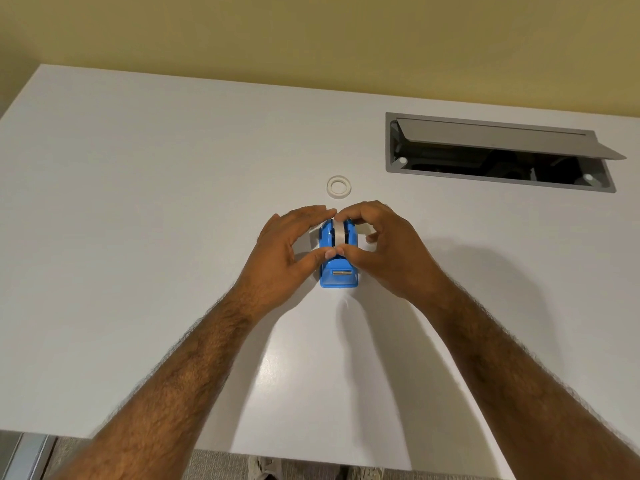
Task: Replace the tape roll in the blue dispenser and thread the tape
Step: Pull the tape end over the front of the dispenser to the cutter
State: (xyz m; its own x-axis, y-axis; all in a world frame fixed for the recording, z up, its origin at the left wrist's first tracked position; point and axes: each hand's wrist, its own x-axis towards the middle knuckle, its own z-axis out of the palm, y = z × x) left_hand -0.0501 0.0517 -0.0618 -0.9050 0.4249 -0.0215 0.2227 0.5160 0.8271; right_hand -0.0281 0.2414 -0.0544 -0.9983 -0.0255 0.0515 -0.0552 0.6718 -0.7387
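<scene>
The blue dispenser point(338, 271) stands on the white table point(138, 237), its cutter end towards me. A tape roll point(339, 233) sits in its slot, edge up. My left hand point(292, 251) wraps the dispenser's left side and my right hand point(381, 244) its right side. Both thumbs meet on top of the tape, just in front of the roll, and the fingertips touch behind it. A second, white ring-shaped roll point(339, 186) lies flat on the table just beyond my hands.
An open cable hatch point(498, 154) with a raised grey flap is set into the table at the far right. The table's near edge runs along the bottom, with carpet point(214, 465) below it. A yellow wall point(311, 36) stands behind the table.
</scene>
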